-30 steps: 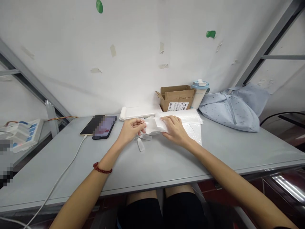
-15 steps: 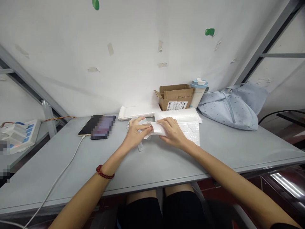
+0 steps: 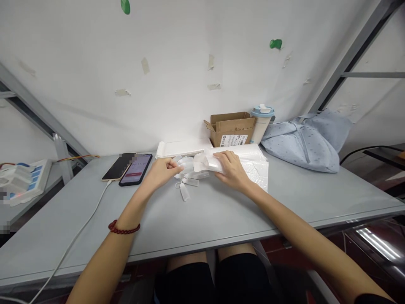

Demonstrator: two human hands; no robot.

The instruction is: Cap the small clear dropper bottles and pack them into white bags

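Observation:
My right hand (image 3: 232, 170) is closed on a white rolled-up plastic bag (image 3: 209, 163) just above the grey table (image 3: 202, 215). My left hand (image 3: 160, 172) is curled, its fingertips pinching a small white piece (image 3: 182, 165) at the left of that bag. Several small clear tag-like pieces (image 3: 185, 188) lie on the table below and between my hands. A stack of clear plastic bags (image 3: 249, 162) lies under and behind my right hand.
Two phones (image 3: 128, 168) lie at the left with a white cable (image 3: 79, 236) running toward the near edge. A white tray (image 3: 180, 148), cardboard box (image 3: 230, 128), lidded cup (image 3: 261, 123) and blue cloth bag (image 3: 303, 141) stand along the wall. A power strip (image 3: 20, 181) sits far left.
My left hand has drawn back to the left, away from the bag, pulling a small white piece with it. My right hand stayed on the bag.

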